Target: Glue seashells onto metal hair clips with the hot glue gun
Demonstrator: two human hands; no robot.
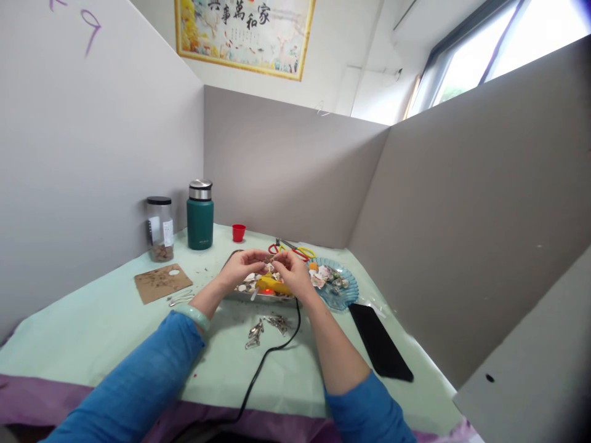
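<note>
My left hand (243,266) and my right hand (293,272) meet over a metal tray (240,296). Their fingertips are pinched together around a small pale piece (269,267), too small to name, which both hands seem to touch. Just below them a yellow glue gun (272,283) lies across the tray, its red light on and its black cord (270,352) running to the table's front edge. Small whitish pieces lie in the tray, partly hidden by my hands.
Metal hair clips (255,333) lie in front of the tray. Right of it are a blue plate (346,294) of ornaments and a black phone (381,341). Scissors (302,251) and a red cup (238,232) sit behind; a green flask (200,218), jar (160,231) and cardboard (161,284) stand left.
</note>
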